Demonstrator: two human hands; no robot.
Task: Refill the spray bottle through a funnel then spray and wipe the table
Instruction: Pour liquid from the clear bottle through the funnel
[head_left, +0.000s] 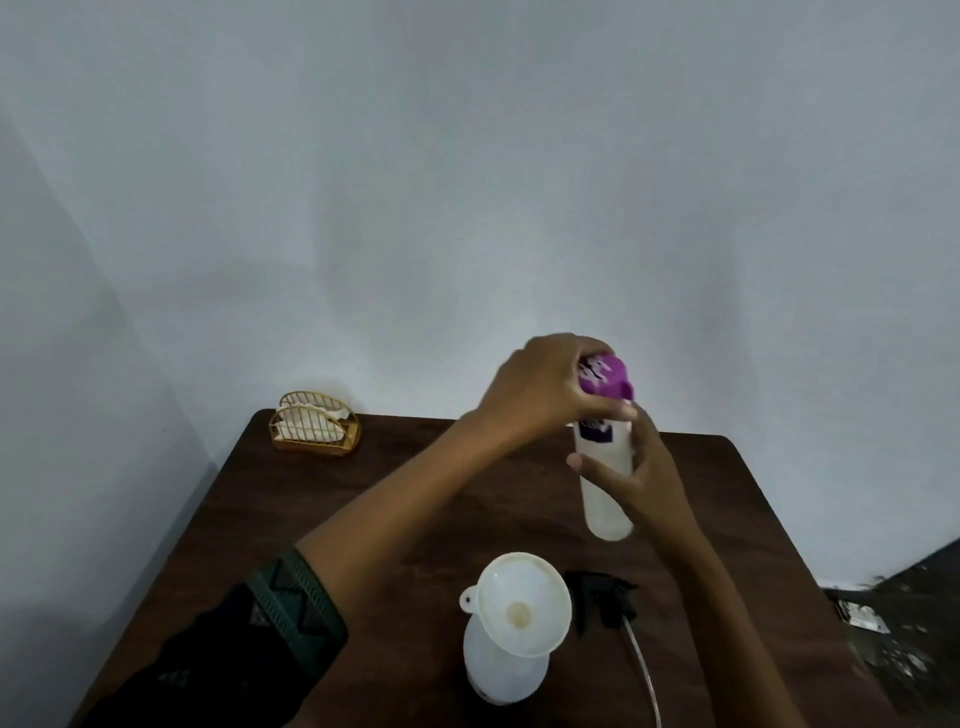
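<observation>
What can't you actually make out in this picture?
Head view only.
The purple cap: partly under the left hand; loosened or not, unclear.
The white bottle in the right hand: label blurred, partly covered.
The spray bottle: neck hidden by the funnel.
The trigger head: tube cut by the bottom edge.

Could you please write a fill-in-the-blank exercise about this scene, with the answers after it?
1. The left hand grips the ___ cap of the refill bottle.
2. The white ___ sits in the neck of the spray bottle.
3. The black spray head lies on the ___.
Answers: purple; funnel; table.
</observation>
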